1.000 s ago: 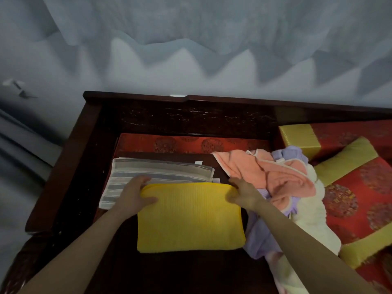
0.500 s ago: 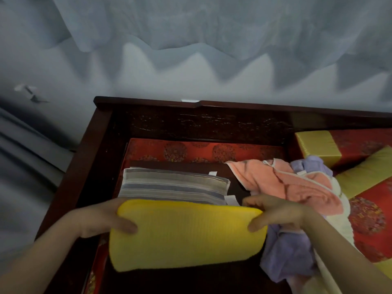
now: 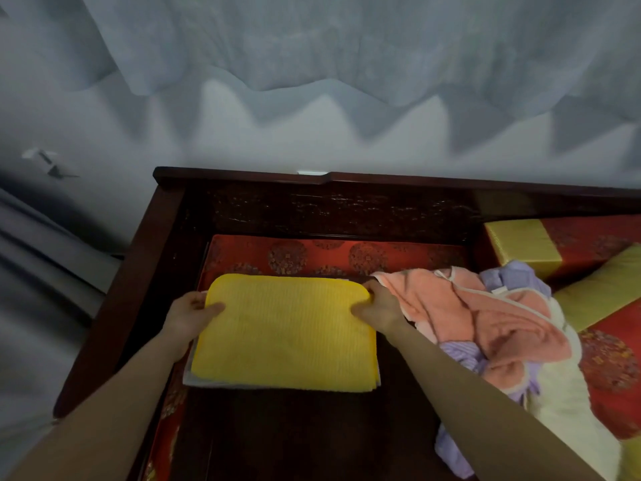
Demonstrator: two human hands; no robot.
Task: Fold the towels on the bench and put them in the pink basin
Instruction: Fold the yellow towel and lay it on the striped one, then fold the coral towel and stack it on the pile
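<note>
From the head camera, the folded yellow towel [image 3: 284,331] lies flat on a pale towel [image 3: 190,375], of which only a thin edge shows along its near and left sides. Both sit on the dark bench [image 3: 277,439], just in front of the red cushion [image 3: 312,253]. The yellow towel's long axis runs left to right, and a hand grips each short end near the far corners. The left hand [image 3: 189,314] pinches its end with the thumb [image 3: 215,308] on top and the fingers tucked beneath. The right hand [image 3: 379,308] does the same on the other end. The unfolded heap of towels [image 3: 468,317], pink, purple and cream, lies immediately right of the yellow towel and touches the right wrist, so the right hand is plainly the nearer one for picking up the next piece. The pink basin is not in view, so which way the stack must travel from the yellow towel cannot be told.
</note>
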